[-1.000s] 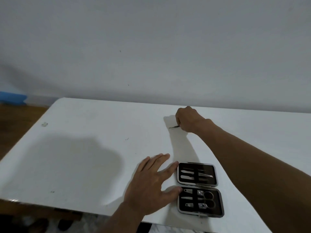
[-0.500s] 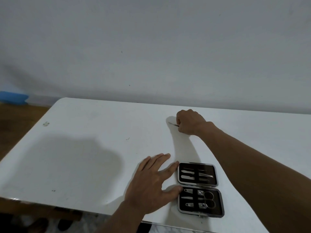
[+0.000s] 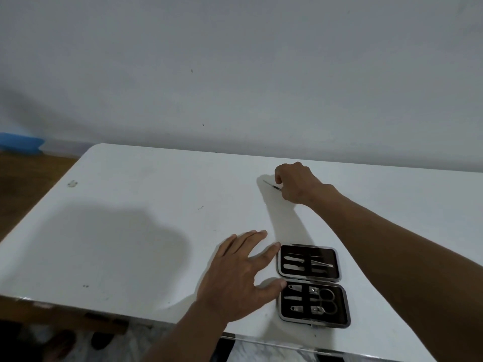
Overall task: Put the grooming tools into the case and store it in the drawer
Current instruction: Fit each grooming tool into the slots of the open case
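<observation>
The right hand [image 3: 296, 182] is curled closed around a thin metal tool [image 3: 271, 184], whose tip pokes out past the fingers, low over the white counter [image 3: 136, 199]. Nearer the person, the open case [image 3: 312, 284] lies flat, tools strapped in both halves. The left hand [image 3: 241, 276] rests spread and empty just beside it, index fingertip and thumb touching its edge.

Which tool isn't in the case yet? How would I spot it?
Start at the white table and go past the open case toward the wall. The right hand is closed on a thin metal tool. It is the only tool outside the case, its pointed end poking out left of the hand.
</observation>
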